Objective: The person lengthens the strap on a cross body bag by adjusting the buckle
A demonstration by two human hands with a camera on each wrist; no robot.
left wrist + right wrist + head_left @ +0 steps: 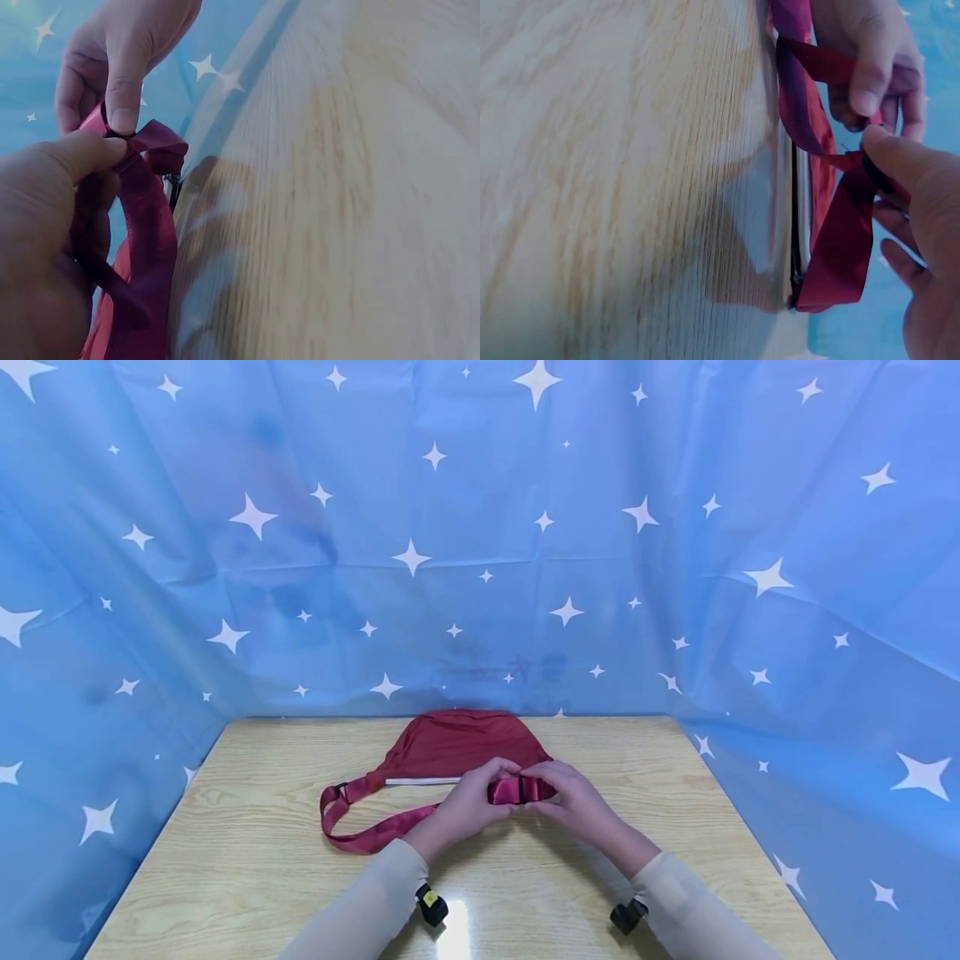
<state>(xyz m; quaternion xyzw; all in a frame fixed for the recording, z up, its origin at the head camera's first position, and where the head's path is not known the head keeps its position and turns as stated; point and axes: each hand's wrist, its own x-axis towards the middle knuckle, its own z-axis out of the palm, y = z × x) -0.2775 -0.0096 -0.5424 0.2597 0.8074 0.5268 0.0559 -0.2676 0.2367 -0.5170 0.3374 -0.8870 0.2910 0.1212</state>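
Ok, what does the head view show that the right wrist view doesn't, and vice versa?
Head only: two cream fabric sleeves, a black device on each wrist, the curved top of the dark red fabric bag.

Right wrist only: a broad bend of flat maroon strap by the bag's end.

Both: the left hand and right hand gripping that strap, a slim black buckle, pale wooden table, blue starry cloth.

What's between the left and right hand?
In the head view, a flat crimson fabric strap with a narrow black buckle spans the gap between the left hand and right hand.
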